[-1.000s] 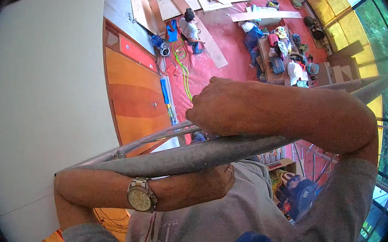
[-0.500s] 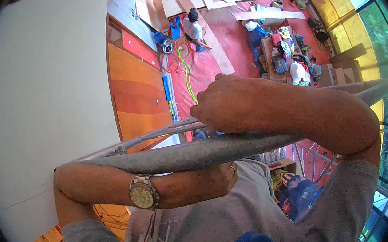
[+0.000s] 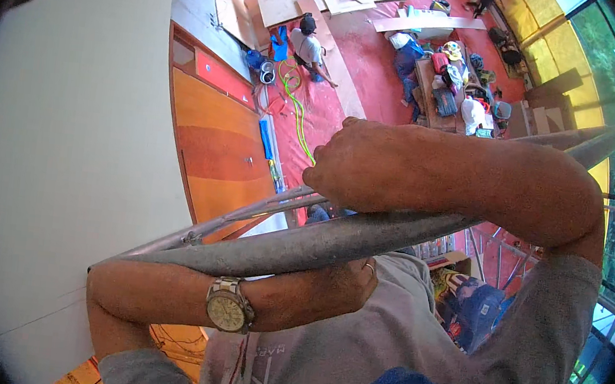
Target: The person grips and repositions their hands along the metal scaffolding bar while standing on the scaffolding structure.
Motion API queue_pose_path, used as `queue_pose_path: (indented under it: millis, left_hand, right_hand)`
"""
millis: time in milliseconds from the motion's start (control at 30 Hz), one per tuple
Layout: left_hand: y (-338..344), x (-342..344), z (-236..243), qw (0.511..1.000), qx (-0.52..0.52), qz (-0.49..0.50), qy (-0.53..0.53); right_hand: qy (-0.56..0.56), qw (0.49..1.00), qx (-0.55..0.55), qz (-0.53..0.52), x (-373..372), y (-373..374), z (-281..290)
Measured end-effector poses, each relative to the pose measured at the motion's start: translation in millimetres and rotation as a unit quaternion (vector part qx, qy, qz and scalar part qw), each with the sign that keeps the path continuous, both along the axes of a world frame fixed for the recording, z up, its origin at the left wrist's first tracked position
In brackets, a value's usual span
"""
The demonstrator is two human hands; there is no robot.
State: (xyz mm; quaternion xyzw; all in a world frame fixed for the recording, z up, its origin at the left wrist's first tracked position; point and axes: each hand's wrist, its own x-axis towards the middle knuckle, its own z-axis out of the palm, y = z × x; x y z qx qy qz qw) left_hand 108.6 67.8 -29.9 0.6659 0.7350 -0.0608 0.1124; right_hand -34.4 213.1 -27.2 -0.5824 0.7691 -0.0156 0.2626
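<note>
Both hands (image 3: 349, 282) (image 3: 366, 164) lie at the grey pipe (image 3: 294, 247), fingertips hidden; grip cannot be told.

Pipe (image 3: 278, 253): grey. Shirt (image 3: 399, 321): grey. Watch (image 3: 227, 312): silver, pale dial. Door (image 3: 214, 148): orange, darker curved band. Floor (image 3: 373, 64): red. Hose (image 3: 300, 121): yellow-green. Sheeting (image 3: 546, 51): yellow. Wall (image 3: 63, 166): off-white.

Grey sleeves (image 3: 559, 308) and a metal watch (image 3: 227, 312) accompany a ring (image 3: 370, 269) on the left hand (image 3: 346, 284).

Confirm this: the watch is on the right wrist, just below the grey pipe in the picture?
Not quite: the watch is on the left wrist, as the head view shows. It does appear just below the grey pipe.
</note>
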Motion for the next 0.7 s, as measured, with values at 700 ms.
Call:
queue_pose_path:
  millis: [700]
  left_hand:
    - [1, 7, -7, 1.0, -0.001, -0.001, 0.008]
  right_hand:
    - [0.017, 1.0, 0.002, 0.0, 13, 0, -1]
